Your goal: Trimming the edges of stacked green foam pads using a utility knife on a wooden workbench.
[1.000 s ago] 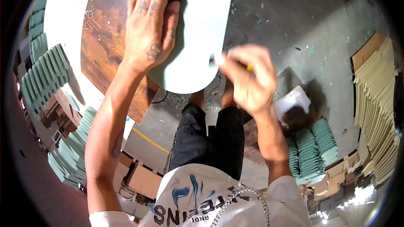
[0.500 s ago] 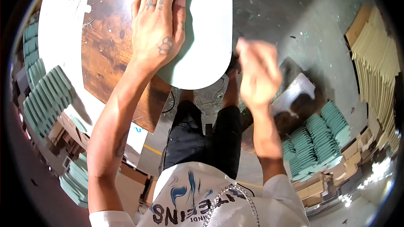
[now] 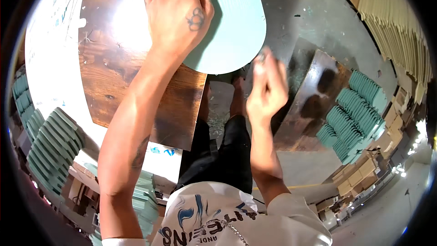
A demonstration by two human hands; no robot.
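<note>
A pale green board (image 3: 236, 27) with a rounded near end lies over the right edge of the brown wooden tabletop (image 3: 109, 86). My left hand (image 3: 180, 9) is over the board's left side, back up, with its thumb alongside and its shadow falling on the green surface. Its fingers look bent, but their tips run out at the top of the picture, so what they grip is hidden. Just off the board's lower right edge, my right hand (image 3: 268, 86) is closed in a pinch, slightly blurred. Something small may sit at its fingertips; I cannot make it out.
Stacks of green pieces stand at left (image 3: 54, 150) and on a lower brown board (image 3: 300, 123) at right. Cream sheets (image 3: 391, 27) lean in a long row at far right, near cardboard boxes (image 3: 359, 175). A white surface (image 3: 52, 54) borders the tabletop.
The view has shifted, and the board and my left hand now appear higher, with the board's far edge out of the picture. My right hand has moved closer under the board's rounded edge.
</note>
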